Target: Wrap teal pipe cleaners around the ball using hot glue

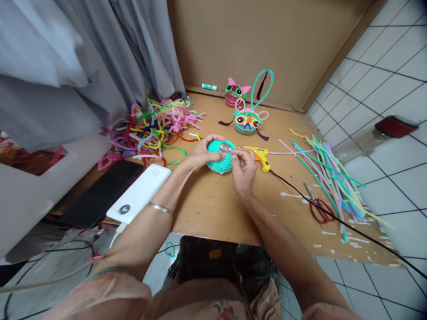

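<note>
A round turquoise ball wound from pipe cleaner [220,166] is held just above the table, with a clear, shiny patch showing in its upper face. My left hand [199,153] is closed round its left side, the thumb lying across the top. At the right edge of the clear patch, my right hand [244,172] pinches with thumb and forefinger. Whatever lies between those fingertips is too small to make out. Just beyond the right hand, a yellow glue gun [263,156] lies on its side on the table, its black cord trailing to the lower right.
Two animal-head pipe-cleaner crafts [247,125] stand at the back, near a glue stick [209,86]. Tangled pipe cleaners [167,118] fill the left. Straight pipe cleaners [333,178] and red-handled scissors [320,211] lie right. A white power bank [140,193] and black phone [103,193] lie front left.
</note>
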A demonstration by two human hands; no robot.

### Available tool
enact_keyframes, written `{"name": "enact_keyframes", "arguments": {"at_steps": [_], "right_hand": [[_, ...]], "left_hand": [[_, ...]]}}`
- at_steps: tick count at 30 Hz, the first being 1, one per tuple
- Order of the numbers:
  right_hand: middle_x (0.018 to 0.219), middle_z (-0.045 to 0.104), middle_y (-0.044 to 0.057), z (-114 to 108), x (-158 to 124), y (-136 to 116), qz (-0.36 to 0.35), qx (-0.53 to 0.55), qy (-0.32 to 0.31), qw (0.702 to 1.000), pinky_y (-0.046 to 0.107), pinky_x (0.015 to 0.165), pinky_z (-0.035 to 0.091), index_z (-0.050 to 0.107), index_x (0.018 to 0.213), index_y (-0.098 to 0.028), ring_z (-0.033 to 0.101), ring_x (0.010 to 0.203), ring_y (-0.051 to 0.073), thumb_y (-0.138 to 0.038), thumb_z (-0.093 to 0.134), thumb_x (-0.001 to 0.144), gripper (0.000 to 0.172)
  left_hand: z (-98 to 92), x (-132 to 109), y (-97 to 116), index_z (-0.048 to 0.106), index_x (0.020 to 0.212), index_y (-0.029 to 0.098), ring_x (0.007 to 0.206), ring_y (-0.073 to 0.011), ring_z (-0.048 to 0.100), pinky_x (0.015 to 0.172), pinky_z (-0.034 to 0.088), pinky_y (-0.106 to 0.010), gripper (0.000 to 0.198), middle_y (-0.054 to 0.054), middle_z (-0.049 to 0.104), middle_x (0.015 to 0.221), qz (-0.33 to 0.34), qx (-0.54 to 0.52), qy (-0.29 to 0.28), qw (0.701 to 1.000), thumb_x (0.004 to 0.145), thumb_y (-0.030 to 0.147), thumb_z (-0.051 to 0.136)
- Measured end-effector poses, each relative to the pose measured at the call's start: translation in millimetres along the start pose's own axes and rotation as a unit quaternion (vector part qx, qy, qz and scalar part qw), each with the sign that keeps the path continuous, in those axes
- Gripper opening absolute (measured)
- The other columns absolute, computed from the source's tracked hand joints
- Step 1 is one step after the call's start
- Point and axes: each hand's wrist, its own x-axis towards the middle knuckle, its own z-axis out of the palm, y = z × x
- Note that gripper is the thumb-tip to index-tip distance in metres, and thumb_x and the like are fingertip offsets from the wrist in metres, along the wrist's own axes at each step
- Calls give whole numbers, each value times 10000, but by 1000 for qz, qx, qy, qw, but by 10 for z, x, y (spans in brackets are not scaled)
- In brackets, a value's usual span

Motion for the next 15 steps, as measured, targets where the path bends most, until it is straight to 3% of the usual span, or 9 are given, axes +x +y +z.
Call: {"name": "enact_keyframes", "arguments": {"at_steps": [15], "right_hand": [[850, 550, 10, 77, 2, 37, 10, -18, 28, 999, 376, 902, 499, 525, 766, -239, 560, 889, 175, -299, 634, 811, 133]], "left_hand": [[21, -40, 69, 618, 1030, 168, 904, -174, 607, 783, 478, -261, 585, -20, 660, 1022, -10, -27, 11, 1000, 493, 286, 816]]}}
